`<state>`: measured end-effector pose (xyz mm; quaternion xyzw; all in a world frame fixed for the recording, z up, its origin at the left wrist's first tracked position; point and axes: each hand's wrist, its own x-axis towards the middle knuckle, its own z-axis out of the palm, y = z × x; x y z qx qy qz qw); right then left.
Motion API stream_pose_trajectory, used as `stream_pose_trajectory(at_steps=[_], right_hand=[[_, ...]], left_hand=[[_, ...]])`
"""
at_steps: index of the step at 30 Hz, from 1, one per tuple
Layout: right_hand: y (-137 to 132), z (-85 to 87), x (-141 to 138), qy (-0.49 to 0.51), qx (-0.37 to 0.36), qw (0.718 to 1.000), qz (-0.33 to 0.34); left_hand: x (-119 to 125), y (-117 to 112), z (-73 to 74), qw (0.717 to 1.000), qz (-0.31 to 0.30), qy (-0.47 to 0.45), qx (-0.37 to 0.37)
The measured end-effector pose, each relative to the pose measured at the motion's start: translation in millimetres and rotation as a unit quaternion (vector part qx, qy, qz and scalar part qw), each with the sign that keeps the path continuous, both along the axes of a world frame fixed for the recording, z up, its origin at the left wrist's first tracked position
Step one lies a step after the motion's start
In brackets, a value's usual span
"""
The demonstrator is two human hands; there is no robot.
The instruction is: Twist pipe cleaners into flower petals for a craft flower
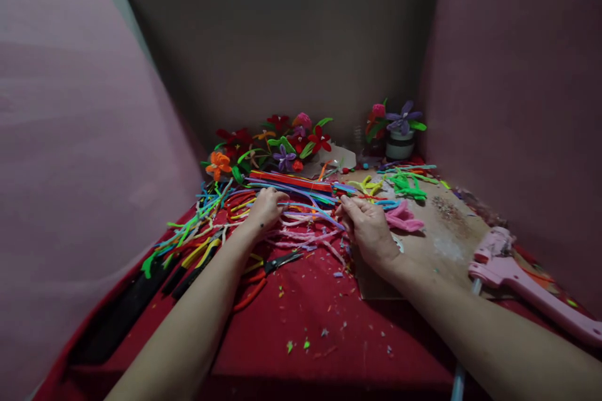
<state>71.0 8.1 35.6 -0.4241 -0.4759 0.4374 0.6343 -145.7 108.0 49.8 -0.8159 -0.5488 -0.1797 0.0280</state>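
Note:
My left hand is closed, its fingers curled over a spread of loose pipe cleaners; what lies under the fingertips is hidden. My right hand is pinched at the cardboard's left edge. A purple pipe cleaner runs to its fingers, and the exact grip is partly hidden. Beyond both hands lies a bundle of red and blue pipe cleaners. To the right of my right hand rest bent pink pipe cleaners. Scissors with orange handles lie near my left forearm.
A pink glue gun sits at the right on the cardboard sheet. Pliers lie left. Pipe-cleaner flowers stand at the back, near a small pot. Scraps dot the red cloth. Pink sheets flank both sides.

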Motion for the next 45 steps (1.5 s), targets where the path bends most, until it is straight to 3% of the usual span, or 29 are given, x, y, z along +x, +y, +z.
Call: stream_pose_trajectory(at_steps=[7, 12, 18, 22, 33, 45], right_hand=[[-1.1, 2.8, 0.0, -0.012, -0.005, 1.0, 0.005], [0.2, 0.4, -0.7, -0.115, -0.007, 0.993, 0.033], [1.0, -1.2, -1.8, -0.321, -0.014, 0.946, 0.052], [-0.5, 0.4, -2.3, -0.394, 0.0, 0.918, 0.045], [-0.4, 2.5, -4.8, -0.451, -0.012, 0.892, 0.016], [-0.8, 0.5, -4.8, -0.491, -0.014, 0.871, 0.024]], left_hand=[[0.9, 2.5, -12.5, 0.998, -0.022, 0.057, 0.019], [1.6, 8.0, -20.5, 0.997, -0.027, 0.06, 0.028], [5.2, 5.6, -19.0, 0.998, -0.044, 0.028, 0.038], [4.2, 2.5, -13.9, 0.998, -0.04, -0.015, 0.049], [26.1, 1.4, -17.9, 0.995, -0.08, -0.023, 0.058], [31.1, -1.0, -20.8, 0.989, -0.118, -0.019, 0.087]])
